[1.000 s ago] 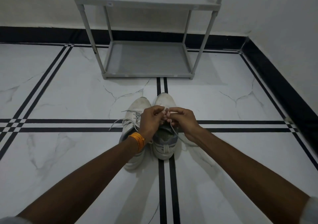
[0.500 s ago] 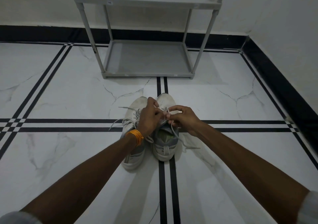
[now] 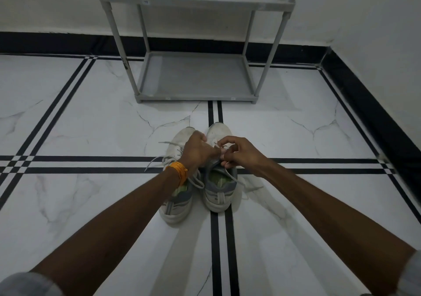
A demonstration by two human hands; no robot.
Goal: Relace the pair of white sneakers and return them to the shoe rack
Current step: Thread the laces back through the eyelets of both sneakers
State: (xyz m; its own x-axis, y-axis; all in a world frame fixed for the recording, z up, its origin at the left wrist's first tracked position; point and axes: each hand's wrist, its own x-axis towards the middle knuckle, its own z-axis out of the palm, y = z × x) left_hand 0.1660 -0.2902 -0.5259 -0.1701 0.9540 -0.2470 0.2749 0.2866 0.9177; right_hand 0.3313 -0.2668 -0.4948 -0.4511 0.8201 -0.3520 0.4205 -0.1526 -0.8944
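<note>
— So, where do the two sneakers sit relative to the hands?

— Side by side on the floor (image 3: pixel 68 125), toes pointing away toward the shoe rack (image 3: pixel 196 77), heels toward the person. Both hands work over the right sneaker (image 3: pixel 219 182), above its laces, just ahead of the tongue opening. The left sneaker (image 3: pixel 177 200) lies touching or just beside it, partly under the left wrist with its orange band (image 3: pixel 178 170).

— Long axis?

— Each shoe runs straight front to back, in line with the black double stripe under the right one. The rack stands well beyond the toes, its bottom shelf bare.

— And the grip?

— The left hand (image 3: pixel 196 151) is curled with fingertips pressed together at the lace crossing; the right hand (image 3: pixel 241 153) pinches the lace (image 3: pixel 227 172) between thumb and forefinger, other fingers arched up. That lace trails down past the collar and out onto the floor on the right. Whether the left hand truly holds a strand, I cannot tell; its fingers hide it.

— Which hand is nearer the loose end?

— The right, I'd judge. The left shoe's laces (image 3: pixel 159 159) also hang loose, so lacing looks unfinished.
</note>
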